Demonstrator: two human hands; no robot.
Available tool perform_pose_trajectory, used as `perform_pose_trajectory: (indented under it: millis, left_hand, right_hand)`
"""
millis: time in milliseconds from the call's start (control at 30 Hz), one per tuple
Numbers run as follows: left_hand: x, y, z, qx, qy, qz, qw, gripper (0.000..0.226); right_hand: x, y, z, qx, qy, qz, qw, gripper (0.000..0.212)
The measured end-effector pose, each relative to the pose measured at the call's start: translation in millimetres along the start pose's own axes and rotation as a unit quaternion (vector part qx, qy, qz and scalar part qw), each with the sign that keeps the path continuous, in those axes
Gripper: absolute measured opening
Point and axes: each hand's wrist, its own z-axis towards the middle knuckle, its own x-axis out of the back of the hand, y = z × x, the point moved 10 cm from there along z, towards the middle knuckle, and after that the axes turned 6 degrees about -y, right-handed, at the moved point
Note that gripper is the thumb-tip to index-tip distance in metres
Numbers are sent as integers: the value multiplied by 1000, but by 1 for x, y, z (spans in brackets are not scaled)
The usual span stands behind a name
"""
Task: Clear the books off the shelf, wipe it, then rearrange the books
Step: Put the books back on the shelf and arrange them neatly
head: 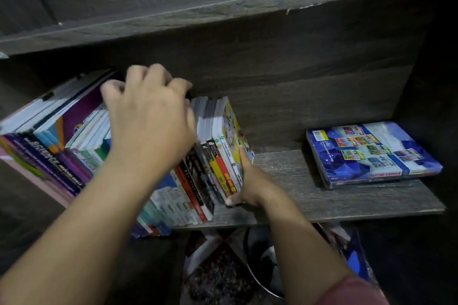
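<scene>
Below the shelf edge a metal bowl [260,267] sits on the floor and plays no part in the task. On the shelf [285,181], the right hand [244,188] clamps the right end of the row of books [74,151], with the thumb hooked round the front lower corner of the outermost cover and the fingers against its side. The left hand [148,116] lies over the top edges mid-row, fingers curled down behind them; blur leaves the exact grip uncertain. The row stands upright at the left of the shelf, leaning slightly. Well apart, at the right, a blue book [371,153] lies flat.

Step in hand: probably seizing a batch from the row, or squaring it.

Next move: press both hands inward so the middle volumes cannot slip. If the batch is lifted, support it from beneath.
</scene>
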Motion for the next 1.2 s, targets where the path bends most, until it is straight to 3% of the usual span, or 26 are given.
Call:
perform_pose_trajectory:
  millis: [233, 300, 500, 567, 800, 900, 1067, 1200]
  left_hand:
    - [-40, -24, -8, -26, -109, -135, 984, 40]
    - [-48, -19, -17, -40, -120, -121, 985, 45]
    - [-54, -22, -31, -54, -158, -73, 983, 101]
    - [-54, -21, -31, -53, -151, -62, 985, 107]
    - [-55, -20, -30, -34, -148, -57, 987, 101]
    - [-55, -18, -30, -29, -151, -51, 987, 94]
    - [-59, 9, -29, 4, -168, -15, 986, 82]
    - [-66, 70, -32, -55, -152, -42, 986, 74]
  right_hand:
    - [-7, -4, 4, 22, 22, 39, 999, 135]
    - [-9, -5, 5, 26, 27, 42, 998, 136]
    - [-1, -15, 6, 38, 23, 49, 998, 133]
    - [1, -18, 4, 45, 29, 42, 998, 130]
    - [0, -21, -7, 56, 19, 69, 996, 130]
    - [12, -20, -17, 41, 0, 16, 999, 124]
    - [88, -3, -53, 15, 92, -49, 994, 97]
    - [140, 19, -85, 7, 148, -18, 989, 85]
